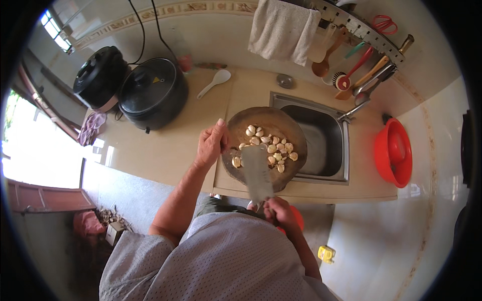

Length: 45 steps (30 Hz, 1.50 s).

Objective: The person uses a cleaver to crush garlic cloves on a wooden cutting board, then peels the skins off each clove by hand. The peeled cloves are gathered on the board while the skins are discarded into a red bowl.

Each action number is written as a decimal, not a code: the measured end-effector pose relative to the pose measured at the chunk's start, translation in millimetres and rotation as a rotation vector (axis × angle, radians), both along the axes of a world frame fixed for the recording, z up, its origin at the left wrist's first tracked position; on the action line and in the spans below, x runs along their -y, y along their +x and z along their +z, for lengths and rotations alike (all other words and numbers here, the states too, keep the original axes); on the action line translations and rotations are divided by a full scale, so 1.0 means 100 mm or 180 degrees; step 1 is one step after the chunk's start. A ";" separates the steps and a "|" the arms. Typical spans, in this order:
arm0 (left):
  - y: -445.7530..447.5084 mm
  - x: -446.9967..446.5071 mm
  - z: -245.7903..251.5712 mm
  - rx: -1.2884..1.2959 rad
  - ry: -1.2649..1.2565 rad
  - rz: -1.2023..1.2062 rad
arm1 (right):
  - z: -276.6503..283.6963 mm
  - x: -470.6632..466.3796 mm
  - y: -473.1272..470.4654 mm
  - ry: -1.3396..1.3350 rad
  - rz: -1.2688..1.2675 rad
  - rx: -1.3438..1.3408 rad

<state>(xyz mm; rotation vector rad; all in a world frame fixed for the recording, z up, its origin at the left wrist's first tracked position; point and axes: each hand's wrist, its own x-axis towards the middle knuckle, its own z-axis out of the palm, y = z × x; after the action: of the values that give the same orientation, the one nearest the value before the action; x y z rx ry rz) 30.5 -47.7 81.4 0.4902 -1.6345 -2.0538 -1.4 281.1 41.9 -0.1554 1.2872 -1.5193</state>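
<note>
A round wooden chopping board lies on the counter and overlaps the sink's left side. Many unpeeled garlic cloves are spread over its middle. My right hand, close to my body, grips the handle of a cleaver. Its broad blade reaches over the board's near side and covers part of the garlic. At the board's left rim is my left hand, thumb pointing up and fingers curled; whether the fingers grip the rim is hidden.
A stainless steel sink with a faucet adjoins the board. An electric pot, a rice cooker and a white rice paddle stand or lie left. Utensils and a towel hang above. A red basin is at right.
</note>
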 end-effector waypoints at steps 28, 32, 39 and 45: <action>0.21 -0.86 -0.54 0.2643 -0.3308 0.0490 | -0.92 -2.77 -2.71 0.1163 -0.2712 -0.0406; 0.22 -0.87 -0.54 0.2823 -0.3101 0.0321 | -1.23 -2.91 -2.90 0.2513 -0.2358 -0.1626; 0.21 -0.85 -0.60 0.2318 -0.2729 0.0413 | -0.82 -2.87 -2.93 0.5022 -0.0899 -0.3791; 0.25 -0.80 -0.61 0.2133 -0.2204 0.0386 | -0.36 -1.80 -2.45 0.4044 -0.1443 -0.5619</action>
<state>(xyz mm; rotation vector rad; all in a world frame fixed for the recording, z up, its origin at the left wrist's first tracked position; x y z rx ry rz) 55.9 32.5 20.7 1.0406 -2.4577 -1.1478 -246.0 461.6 5.8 -0.3993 3.5745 -0.2173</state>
